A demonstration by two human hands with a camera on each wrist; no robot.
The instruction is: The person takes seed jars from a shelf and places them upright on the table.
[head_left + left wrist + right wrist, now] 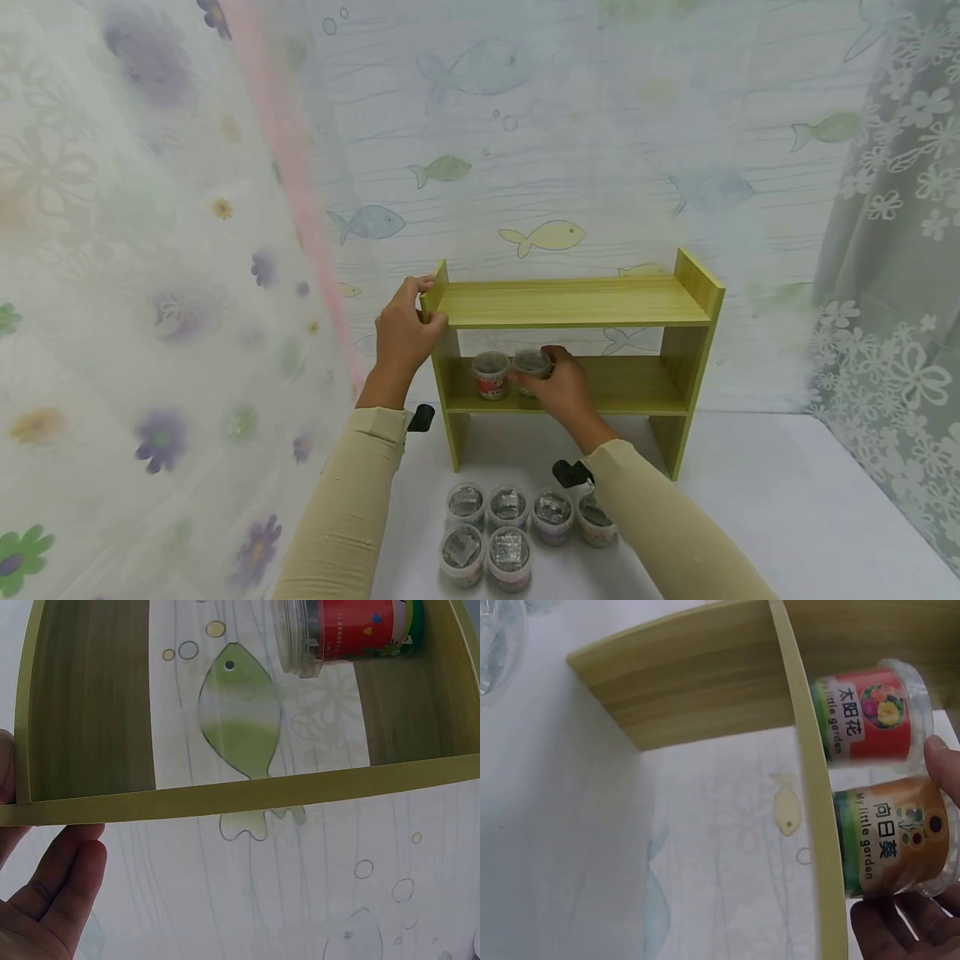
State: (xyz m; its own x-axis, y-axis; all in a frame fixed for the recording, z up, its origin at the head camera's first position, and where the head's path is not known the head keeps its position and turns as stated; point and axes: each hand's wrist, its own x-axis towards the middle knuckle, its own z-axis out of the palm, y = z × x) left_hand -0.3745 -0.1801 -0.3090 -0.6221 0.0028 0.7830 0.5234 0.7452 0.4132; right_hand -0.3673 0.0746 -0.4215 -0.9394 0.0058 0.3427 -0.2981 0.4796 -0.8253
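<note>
A small two-tier wooden shelf point(570, 302) stands upright. My left hand point(405, 332) grips the top of its left side panel, the thumb in front and the fingers outside. On the middle board, a clear-lidded plastic cup with a red "My little garden" label point(870, 716) sits near the left panel. Just right of it is a matching cup with an orange label point(900, 836). My right hand point(567, 390) holds this orange cup between thumb and fingers, its base at the board. In the left wrist view, the red cup point(360, 630) shows inside the shelf.
Several more lidded cups point(508, 550) stand in two rows on the white tabletop point(765, 500) in front of the shelf. My right forearm partly covers the rightmost cup point(596, 521). A fish-patterned curtain point(570, 150) hangs behind, and a flowered one point(150, 333) at the left.
</note>
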